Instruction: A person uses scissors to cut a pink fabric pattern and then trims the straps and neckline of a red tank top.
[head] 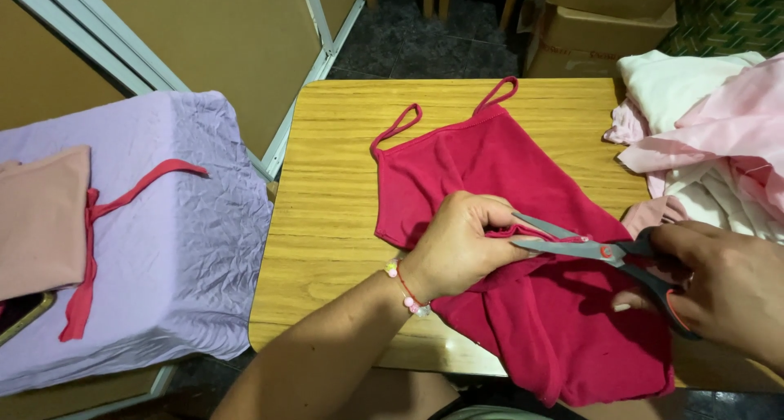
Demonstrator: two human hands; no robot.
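A crimson strappy top (457,163) lies spread on a wooden table (335,200). My left hand (461,244) pinches a fold of the top's side edge near the table's middle. My right hand (723,289) holds black-handled scissors (604,253), whose grey blades are apart around the pinched fabric edge just right of my left fingers. A beaded bracelet sits on my left wrist.
A heap of pink and white clothes (710,134) fills the table's right side. Left of the table, a lilac-covered surface (180,248) carries a folded salmon cloth (41,220) and crimson fabric strips (90,248). Cardboard boxes (604,28) stand behind.
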